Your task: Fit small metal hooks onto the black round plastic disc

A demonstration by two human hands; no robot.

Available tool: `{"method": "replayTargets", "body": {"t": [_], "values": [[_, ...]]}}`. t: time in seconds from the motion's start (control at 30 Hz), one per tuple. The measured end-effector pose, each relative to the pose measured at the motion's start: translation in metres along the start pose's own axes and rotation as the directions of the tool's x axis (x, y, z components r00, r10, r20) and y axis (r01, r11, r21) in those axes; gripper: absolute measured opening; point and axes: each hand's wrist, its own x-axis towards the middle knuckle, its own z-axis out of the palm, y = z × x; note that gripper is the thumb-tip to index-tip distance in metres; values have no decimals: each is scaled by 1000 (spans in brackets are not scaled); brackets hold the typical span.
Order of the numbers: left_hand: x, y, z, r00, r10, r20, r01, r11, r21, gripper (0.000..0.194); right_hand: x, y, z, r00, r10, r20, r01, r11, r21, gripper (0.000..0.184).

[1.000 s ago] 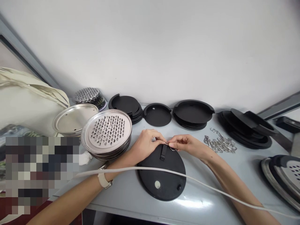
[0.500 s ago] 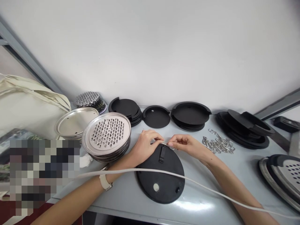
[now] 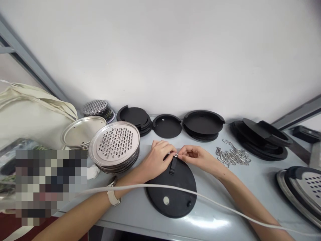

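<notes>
A round black plastic disc (image 3: pixel 175 190) lies on the grey table, with a raised clip-like strip (image 3: pixel 173 166) near its far edge and a pale round spot toward me. At that far edge my left hand (image 3: pixel 160 156) pinches a small metal ring (image 3: pixel 176 155), its thumb and index finger pressed together. My right hand (image 3: pixel 195 156) grips the ring's other side with thumb and fingertips. Most of the ring is hidden by my fingers. Right of my right hand lies a pile of metal rings and clasps (image 3: pixel 233 154). A white cable (image 3: pixel 213 198) crosses in front of the disc.
A stack of perforated metal grater plates (image 3: pixel 116 142) stands left, beside plain metal plates (image 3: pixel 82 132). Black round trays (image 3: pixel 204 122) line the wall, with more black parts (image 3: pixel 260 140) at right. Another perforated plate (image 3: pixel 311 184) sits at the right edge. A cream bag (image 3: pixel 30 113) is far left.
My hands have drawn closer together at the disc's far edge, and the ring shows less between my fingertips. The disc stays in place; the view has shifted slightly.
</notes>
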Motion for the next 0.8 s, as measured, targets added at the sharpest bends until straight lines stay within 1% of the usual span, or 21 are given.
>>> {"method": "replayTargets", "body": {"t": [0.1,0.2,0.47,0.7,0.8], "values": [[0,-2,0,1000,-11,4,11,1000,25,10,0,-3,1,1000,-6,-15,6,1000,-5,28],[0,-3,-1,1000,-18,7,18,999,42,10,0,-4,1,1000,-12,-5,12,1000,3,29],[2,-2,-3,999,-39,38,38,999,38,9,-1,-1,0,1000,-3,0,3,1000,4,30],[2,1,-5,998,-38,56,36,999,31,14,-1,-1,1,1000,32,-1,-32,999,-30,35],[2,1,-6,997,-43,64,42,999,27,13,-1,-2,0,999,31,10,-30,999,-21,33]]}}
